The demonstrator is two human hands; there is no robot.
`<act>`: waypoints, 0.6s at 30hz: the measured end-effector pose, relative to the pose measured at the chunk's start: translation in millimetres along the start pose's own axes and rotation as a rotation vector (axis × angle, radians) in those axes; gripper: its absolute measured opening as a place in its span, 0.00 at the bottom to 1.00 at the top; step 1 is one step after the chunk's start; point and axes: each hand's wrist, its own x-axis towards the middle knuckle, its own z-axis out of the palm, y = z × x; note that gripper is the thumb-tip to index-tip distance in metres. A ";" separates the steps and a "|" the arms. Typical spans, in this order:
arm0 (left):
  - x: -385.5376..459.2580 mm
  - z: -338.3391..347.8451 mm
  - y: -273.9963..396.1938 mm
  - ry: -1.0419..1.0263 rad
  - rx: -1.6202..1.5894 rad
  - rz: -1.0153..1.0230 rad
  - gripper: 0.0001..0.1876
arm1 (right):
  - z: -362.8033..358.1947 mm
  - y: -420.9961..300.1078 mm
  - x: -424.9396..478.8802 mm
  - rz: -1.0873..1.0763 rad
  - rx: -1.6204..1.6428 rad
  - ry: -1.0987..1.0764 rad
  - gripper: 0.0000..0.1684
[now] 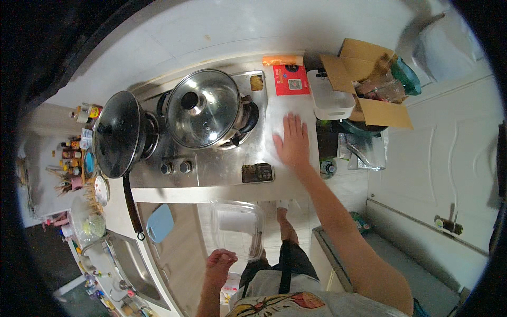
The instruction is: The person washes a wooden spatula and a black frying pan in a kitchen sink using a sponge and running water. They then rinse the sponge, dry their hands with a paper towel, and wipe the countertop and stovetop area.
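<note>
My right hand (296,143) lies palm down at the right end of the counter, thumb spread away from the fingers. Beneath it is a thin white sheet (273,117), whose material I cannot tell. Low in front of my body, my left hand (220,262) pinches the near corner of a clear plastic container (237,208). That container hangs in the air beyond the counter's front edge, and the floor shows through it. Left of my right hand stands a steel pot with a glass lid (214,115) on the stainless gas stove (218,166).
A lidded frying pan (119,134) sits on the left burner, its long handle jutting over the counter edge. Behind my right hand are a red printed card (283,81), a white plastic bin (330,101) and an open cardboard box (366,51). A sink (134,265) lies to the left.
</note>
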 end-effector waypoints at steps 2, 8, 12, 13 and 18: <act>1.2 -6.9 3.9 0.004 0.020 -0.001 0.05 | -11.9 -17.6 -74.6 -0.010 -0.007 -0.118 0.42; 0.7 -17.4 3.5 0.055 0.009 -0.021 0.05 | -26.9 0.9 -86.0 -0.025 -0.058 -0.115 0.42; 7.9 -12.8 6.5 0.014 0.007 0.010 0.06 | -3.2 28.6 20.8 0.000 -0.071 0.061 0.41; 9.6 -9.9 8.6 -0.014 -0.013 0.020 0.07 | 0.0 28.2 30.7 0.010 -0.041 0.077 0.41; 7.5 -19.0 11.8 -0.026 -0.015 0.016 0.09 | -10.5 -12.7 -81.3 -0.105 -0.030 -0.151 0.44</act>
